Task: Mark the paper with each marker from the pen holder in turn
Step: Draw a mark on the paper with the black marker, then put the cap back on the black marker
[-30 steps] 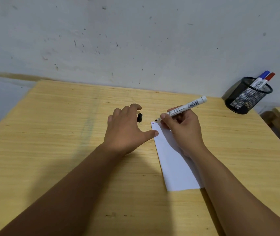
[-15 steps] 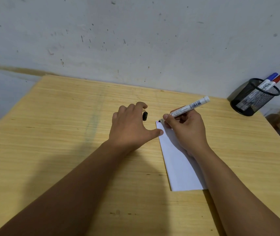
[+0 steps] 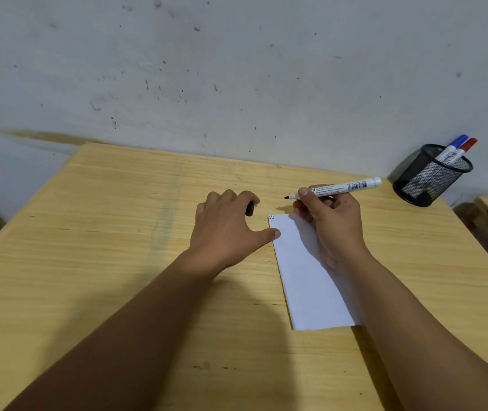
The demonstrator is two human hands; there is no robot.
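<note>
Head view: right hand (image 3: pixel 330 223) grips an uncapped marker (image 3: pixel 340 187), black tip pointing left, lifted clear of the paper (image 3: pixel 308 277). Paper lies on the wooden surface (image 3: pixel 88 262); small marks (image 3: pixel 271 216) at its far left corner. Left hand (image 3: pixel 228 229) curls around a black cap (image 3: pixel 249 208), thumb pressing the paper's left edge. Mesh pen holder (image 3: pixel 429 178) stands at far right, well apart, holding a blue marker (image 3: pixel 454 145) and a red marker (image 3: pixel 465 148).
</note>
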